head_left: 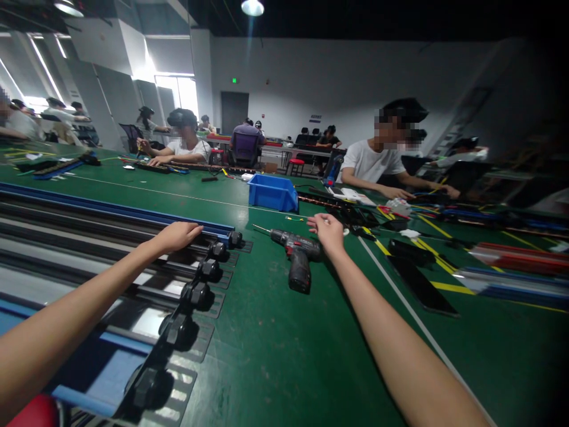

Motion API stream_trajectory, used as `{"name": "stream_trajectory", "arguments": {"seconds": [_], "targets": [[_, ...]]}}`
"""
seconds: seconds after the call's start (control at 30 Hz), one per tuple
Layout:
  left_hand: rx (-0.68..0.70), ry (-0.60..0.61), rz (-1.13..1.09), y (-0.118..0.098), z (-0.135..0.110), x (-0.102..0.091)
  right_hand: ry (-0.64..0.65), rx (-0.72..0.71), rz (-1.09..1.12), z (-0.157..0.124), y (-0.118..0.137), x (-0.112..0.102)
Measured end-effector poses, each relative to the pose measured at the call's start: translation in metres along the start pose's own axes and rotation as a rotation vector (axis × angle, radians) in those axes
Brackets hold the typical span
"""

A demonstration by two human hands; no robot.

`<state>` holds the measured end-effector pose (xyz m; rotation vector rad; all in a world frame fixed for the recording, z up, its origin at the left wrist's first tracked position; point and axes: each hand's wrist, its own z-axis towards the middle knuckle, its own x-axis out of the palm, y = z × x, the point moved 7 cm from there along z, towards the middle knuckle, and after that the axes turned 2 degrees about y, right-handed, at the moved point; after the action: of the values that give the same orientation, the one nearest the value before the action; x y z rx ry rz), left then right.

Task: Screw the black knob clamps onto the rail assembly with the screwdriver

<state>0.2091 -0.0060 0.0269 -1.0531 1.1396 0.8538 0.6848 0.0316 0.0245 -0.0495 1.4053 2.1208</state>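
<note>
My left hand (pixel 178 236), fingers together, grip hidden, at long blue-and-black metal-looking rails (pixel 133 209): best kept light, steady. My right hand (pixel 328 232), fingers curled, can't tell if pinching, beside black pistol-shaped drill (pixel 296 252) on green tabletop (pixel 249 356); keep wrist clear.

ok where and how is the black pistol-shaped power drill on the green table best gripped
Likely by its thick black handle, from the near side: the drill lies on its side, handle toward you, slim metal bit pointing left, away from that grip.

Dim light overall, glaring ceiling lamp (pixel 252 7), blackened upper right corner.
</note>
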Motion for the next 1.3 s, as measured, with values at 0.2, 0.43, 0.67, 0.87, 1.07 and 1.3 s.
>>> {"name": "stream_trajectory", "arguments": {"seconds": [0.2, 0.43, 0.67, 0.87, 1.07, 1.3], "targets": [[0.011, -0.030, 0.023, 0.002, -0.001, -0.001, 0.289, -0.199, 0.031, -0.017, 0.086, 0.102], [0.033, -0.047, 0.058, 0.003, 0.001, 0.001, 0.416, -0.237, -0.287, -0.003, 0.096, 0.183], [0.027, -0.043, 0.068, 0.006, 0.003, 0.004, 0.492, -0.308, -0.515, -0.028, 0.082, 0.203], [0.027, -0.030, 0.039, 0.007, 0.003, 0.005, 0.572, -0.361, -0.587, -0.044, 0.084, 0.212], [0.013, -0.021, 0.029, 0.005, 0.001, 0.003, 0.573, -0.352, -0.576, -0.031, 0.079, 0.205], [0.026, -0.019, 0.033, 0.001, 0.000, 0.001, 0.583, -0.350, -0.523, -0.030, 0.075, 0.207]]}}
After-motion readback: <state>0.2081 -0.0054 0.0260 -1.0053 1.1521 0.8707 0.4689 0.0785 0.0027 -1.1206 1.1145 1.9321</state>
